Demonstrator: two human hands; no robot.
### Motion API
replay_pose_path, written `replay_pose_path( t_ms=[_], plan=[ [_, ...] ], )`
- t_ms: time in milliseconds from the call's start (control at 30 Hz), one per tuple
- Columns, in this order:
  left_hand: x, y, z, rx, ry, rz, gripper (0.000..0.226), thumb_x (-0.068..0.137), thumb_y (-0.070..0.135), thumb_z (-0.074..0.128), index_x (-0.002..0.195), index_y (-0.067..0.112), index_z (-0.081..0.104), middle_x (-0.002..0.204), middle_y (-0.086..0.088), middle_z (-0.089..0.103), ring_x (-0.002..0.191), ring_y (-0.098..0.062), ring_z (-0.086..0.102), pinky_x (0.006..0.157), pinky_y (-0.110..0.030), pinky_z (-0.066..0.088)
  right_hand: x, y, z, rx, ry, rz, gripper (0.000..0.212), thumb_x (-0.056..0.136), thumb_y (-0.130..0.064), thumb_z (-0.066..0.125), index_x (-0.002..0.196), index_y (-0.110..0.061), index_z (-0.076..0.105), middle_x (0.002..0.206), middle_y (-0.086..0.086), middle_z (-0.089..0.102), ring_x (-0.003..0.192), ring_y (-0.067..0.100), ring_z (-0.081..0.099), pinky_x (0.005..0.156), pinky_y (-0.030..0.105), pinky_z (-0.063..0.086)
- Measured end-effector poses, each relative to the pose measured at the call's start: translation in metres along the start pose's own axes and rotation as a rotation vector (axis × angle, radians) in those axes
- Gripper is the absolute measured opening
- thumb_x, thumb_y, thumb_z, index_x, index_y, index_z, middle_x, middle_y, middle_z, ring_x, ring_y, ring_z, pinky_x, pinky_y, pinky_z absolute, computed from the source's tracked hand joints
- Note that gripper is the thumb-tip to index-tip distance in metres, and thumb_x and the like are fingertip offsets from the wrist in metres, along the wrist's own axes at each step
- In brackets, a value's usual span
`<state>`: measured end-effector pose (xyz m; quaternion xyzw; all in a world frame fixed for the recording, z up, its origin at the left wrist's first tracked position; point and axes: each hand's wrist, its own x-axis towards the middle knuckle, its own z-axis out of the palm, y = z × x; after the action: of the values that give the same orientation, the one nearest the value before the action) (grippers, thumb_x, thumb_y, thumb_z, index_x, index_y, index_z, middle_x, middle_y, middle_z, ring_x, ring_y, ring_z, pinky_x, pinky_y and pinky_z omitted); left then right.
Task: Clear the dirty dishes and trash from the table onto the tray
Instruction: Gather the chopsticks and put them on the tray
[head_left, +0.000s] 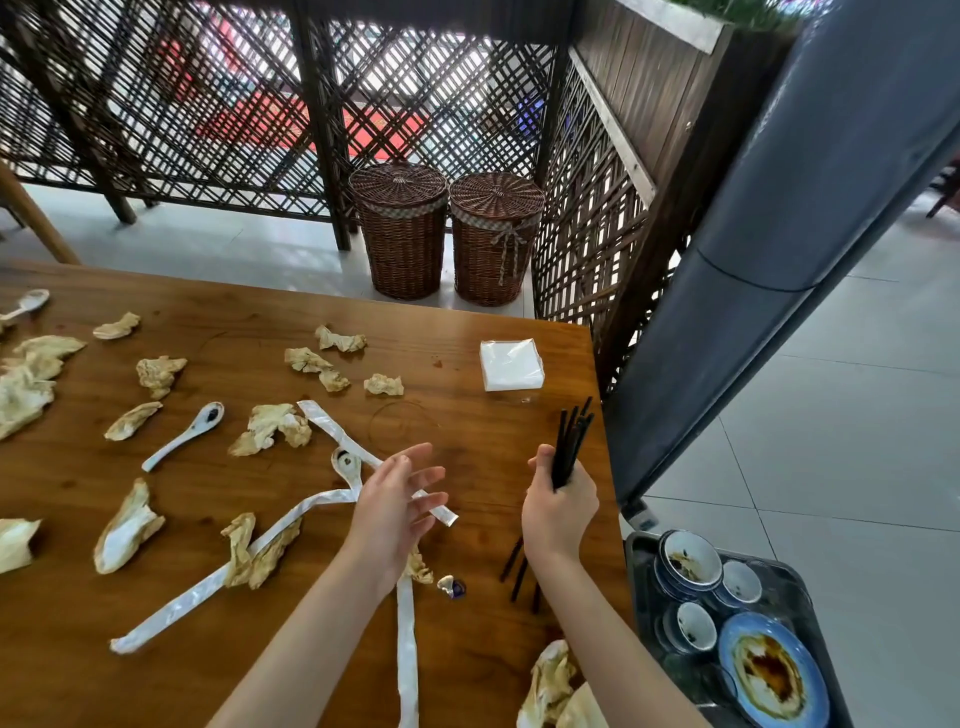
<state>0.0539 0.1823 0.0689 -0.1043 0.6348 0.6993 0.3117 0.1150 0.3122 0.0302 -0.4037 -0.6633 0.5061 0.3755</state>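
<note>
Black chopsticks (569, 447) are bundled in your right hand (558, 506), fingers curled tight around them, low and right of centre in the frame, with their lower ends poking out below your wrist over the wooden table (467, 322). Your left hand (397, 501) hangs open just to the left, fingers spread and holding nothing, above a long white paper sleeve (363, 452). The tray (636, 545) sits at the lower right corner, off the table's edge, and already carries several blue-rimmed bowls (688, 564) and a sauce-stained plate (771, 673), so the crockery looks largely cleared. Plenty is left, though: crumpled stained napkins (270, 428) lie scattered across the left and middle of the table, two more paper sleeves cross near your left forearm, and white ceramic spoons remain, one (184, 435) left of centre, one (345, 465) close to your left hand's fingers, another (26, 304) at the far left edge. A small foil wrapper (451, 586) sits between your forearms, and a packet of clean tissues (510, 364) rests toward the table's upper right. You seem roughly midway, with the chopsticks due for the tray.
</note>
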Motion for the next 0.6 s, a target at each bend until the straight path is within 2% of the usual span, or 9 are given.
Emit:
replay_pose_path(
  t_ms=[100,200,267,433,533,600],
  plan=[
    [0.001,-0.001,0.000,0.003,-0.002,-0.001,0.030,0.102,0.032,0.033,0.103,0.029,0.063,0.105,-0.003,0.065,0.097,-0.023,0.060,0.080,-0.036,0.043,0.002,-0.002,-0.003,-0.012,0.008,-0.046,0.029,0.090,-0.035,0.055,0.064,-0.023,0.061,0.054,-0.011,0.054,0.051,0.005,0.052,0.053,0.015,0.040],
    [0.002,-0.002,0.001,0.005,-0.001,-0.008,0.029,0.102,0.032,0.035,0.102,0.029,0.063,0.104,-0.003,0.065,0.097,-0.023,0.061,0.075,-0.034,0.044,0.005,-0.004,-0.007,-0.005,0.004,-0.056,0.031,0.092,-0.027,0.058,0.061,-0.025,0.062,0.047,-0.008,0.051,0.044,0.005,0.046,0.047,0.015,0.038],
    [0.002,-0.004,0.003,0.008,-0.009,-0.020,0.028,0.102,0.032,0.036,0.102,0.029,0.064,0.104,-0.003,0.065,0.097,-0.023,0.061,0.075,-0.034,0.045,0.006,-0.007,-0.010,0.033,0.004,0.048,0.031,0.095,-0.027,0.053,0.068,-0.024,0.066,0.046,-0.010,0.051,0.042,0.003,0.046,0.046,0.017,0.037],
    [-0.001,0.000,0.013,0.011,-0.064,-0.040,0.025,0.101,0.031,0.039,0.102,0.029,0.064,0.104,-0.003,0.065,0.098,-0.024,0.061,0.083,-0.038,0.045,0.021,-0.019,-0.033,0.203,-0.039,0.493,0.039,0.099,-0.035,0.042,0.078,-0.012,0.066,0.047,-0.004,0.047,0.040,0.008,0.043,0.046,0.022,0.042],
    [-0.004,0.005,0.026,0.013,-0.101,-0.016,0.024,0.100,0.031,0.041,0.102,0.029,0.065,0.103,-0.002,0.067,0.098,-0.023,0.062,0.083,-0.036,0.046,0.036,-0.025,-0.065,0.185,-0.046,0.576,0.041,0.099,-0.038,0.042,0.079,-0.010,0.065,0.042,-0.004,0.046,0.038,0.010,0.045,0.051,0.027,0.047],
    [-0.008,0.006,0.036,-0.008,-0.119,-0.010,0.024,0.100,0.032,0.041,0.103,0.028,0.065,0.103,0.000,0.067,0.098,-0.021,0.062,0.079,-0.034,0.045,0.045,-0.025,-0.091,0.172,-0.037,0.598,0.043,0.098,-0.040,0.042,0.077,-0.010,0.065,0.036,-0.006,0.042,0.034,0.010,0.043,0.049,0.027,0.045]
  ],
)
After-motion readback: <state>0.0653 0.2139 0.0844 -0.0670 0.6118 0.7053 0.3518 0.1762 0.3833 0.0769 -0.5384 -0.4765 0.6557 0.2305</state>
